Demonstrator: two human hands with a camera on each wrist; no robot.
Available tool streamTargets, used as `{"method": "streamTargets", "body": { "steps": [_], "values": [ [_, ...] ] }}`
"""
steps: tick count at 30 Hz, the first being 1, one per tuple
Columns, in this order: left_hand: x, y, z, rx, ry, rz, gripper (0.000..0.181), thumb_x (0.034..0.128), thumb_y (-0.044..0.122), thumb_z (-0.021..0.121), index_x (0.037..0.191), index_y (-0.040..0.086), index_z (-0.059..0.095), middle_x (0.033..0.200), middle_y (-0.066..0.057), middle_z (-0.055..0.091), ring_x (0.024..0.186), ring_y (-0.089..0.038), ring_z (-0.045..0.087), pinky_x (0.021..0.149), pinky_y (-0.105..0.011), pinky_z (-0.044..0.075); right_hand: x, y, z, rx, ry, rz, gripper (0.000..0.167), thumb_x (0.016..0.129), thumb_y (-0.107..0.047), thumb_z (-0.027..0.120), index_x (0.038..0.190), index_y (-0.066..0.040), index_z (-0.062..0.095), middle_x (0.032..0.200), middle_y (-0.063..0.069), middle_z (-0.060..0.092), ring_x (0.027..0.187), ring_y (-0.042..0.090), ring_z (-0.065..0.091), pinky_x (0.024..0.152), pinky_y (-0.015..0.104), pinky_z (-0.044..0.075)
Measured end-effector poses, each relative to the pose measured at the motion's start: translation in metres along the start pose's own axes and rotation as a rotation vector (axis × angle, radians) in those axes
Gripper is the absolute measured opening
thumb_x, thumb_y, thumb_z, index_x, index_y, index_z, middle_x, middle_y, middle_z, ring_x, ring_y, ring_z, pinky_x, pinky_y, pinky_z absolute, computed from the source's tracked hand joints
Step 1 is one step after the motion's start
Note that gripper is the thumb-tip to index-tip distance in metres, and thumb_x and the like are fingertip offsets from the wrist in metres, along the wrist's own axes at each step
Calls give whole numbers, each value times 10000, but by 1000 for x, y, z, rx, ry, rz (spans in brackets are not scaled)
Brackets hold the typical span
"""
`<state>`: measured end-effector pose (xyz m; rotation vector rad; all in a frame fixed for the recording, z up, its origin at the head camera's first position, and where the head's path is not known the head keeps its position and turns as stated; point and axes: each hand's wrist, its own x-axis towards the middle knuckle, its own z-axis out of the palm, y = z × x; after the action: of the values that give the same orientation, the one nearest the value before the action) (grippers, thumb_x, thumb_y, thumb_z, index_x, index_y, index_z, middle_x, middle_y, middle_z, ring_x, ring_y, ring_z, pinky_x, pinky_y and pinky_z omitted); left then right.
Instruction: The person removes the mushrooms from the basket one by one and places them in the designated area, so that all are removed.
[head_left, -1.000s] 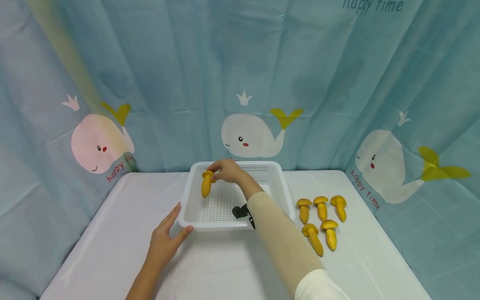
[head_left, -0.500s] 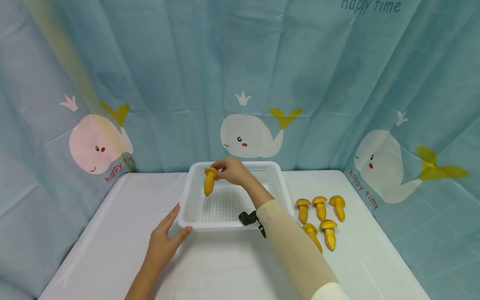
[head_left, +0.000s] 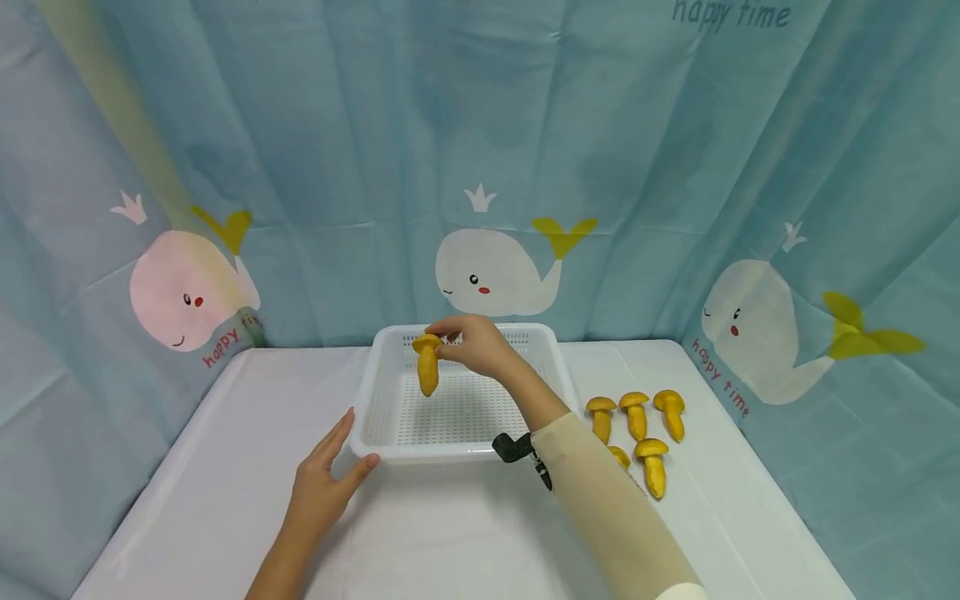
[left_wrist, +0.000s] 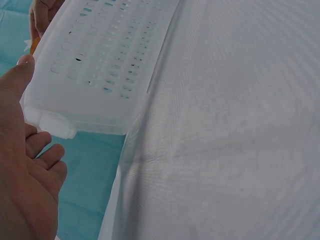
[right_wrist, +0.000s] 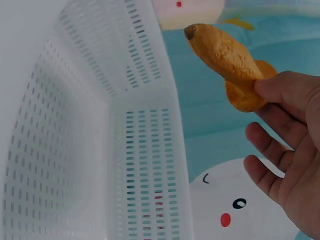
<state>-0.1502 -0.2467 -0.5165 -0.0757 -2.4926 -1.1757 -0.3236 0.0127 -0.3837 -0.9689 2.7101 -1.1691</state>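
Note:
In the head view my right hand (head_left: 476,346) pinches a yellow mushroom (head_left: 428,367) near its cap, with the stem hanging down over a white perforated basket (head_left: 450,453). The right wrist view has the thumb and index finger on the mushroom (right_wrist: 222,52) close to the cap, apart from the basket's rim (right_wrist: 177,130). My left hand (head_left: 318,487) is at the basket's front left corner. Its thumb touches the rim and its fingers extend along the left side. In the left wrist view the left hand (left_wrist: 25,165) has its thumb against the basket wall (left_wrist: 90,80).
Right of the basket, several yellow mushrooms (head_left: 651,467) lie on the white tablecloth (head_left: 450,533), one partly hidden by the right sleeve (head_left: 607,500). A black wrist device (head_left: 517,450) overlaps the basket's front rim. Behind hangs a blue curtain (head_left: 360,167) with printed whales.
My right hand has moved slightly right with the mushroom, whose stem now hangs more upright. The right forearm has shifted right, covering more of one table mushroom. The left hand stays at the corner.

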Motion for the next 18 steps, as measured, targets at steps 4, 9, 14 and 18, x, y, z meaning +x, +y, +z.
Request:
{"method": "streamTargets", "body": {
  "steps": [4, 9, 14, 18],
  "values": [
    [0, -1, 0, -5, -3, -3, 860, 865, 340, 839, 1590, 281, 380, 1616, -23, 405, 1469, -367, 420, 1110, -597, 416, -7, -4, -7, 4, 5, -32, 304, 958, -193, 729, 1262, -191, 739, 1174, -66, 726, 1068, 185, 616, 874, 320, 547],
    [-1, -2, 0, -1, 3, 6, 859, 867, 339, 838, 1588, 311, 373, 1615, -19, 405, 1466, -370, 424, 1109, -596, 419, -19, -9, -16, 18, 25, -60, 301, 948, -178, 740, 1249, -192, 748, 1157, -67, 728, 1077, 218, 620, 902, 370, 544],
    [0, -2, 0, 1, -1, 20, 851, 873, 329, 833, 1590, 297, 375, 1616, 26, 399, 1472, -325, 426, 1140, -492, 411, -35, -11, -24, 20, 80, -81, 288, 943, -168, 750, 1230, -197, 757, 1134, -74, 715, 1051, 179, 610, 953, 438, 549],
    [0, -1, 0, 14, -1, 9, 845, 877, 333, 830, 1591, 276, 381, 1615, 42, 397, 1473, -316, 427, 1156, -381, 387, -47, -12, -31, 6, 118, -145, 293, 939, -188, 761, 1230, -227, 757, 1138, -69, 693, 1063, 187, 609, 932, 421, 553]
  ]
}}
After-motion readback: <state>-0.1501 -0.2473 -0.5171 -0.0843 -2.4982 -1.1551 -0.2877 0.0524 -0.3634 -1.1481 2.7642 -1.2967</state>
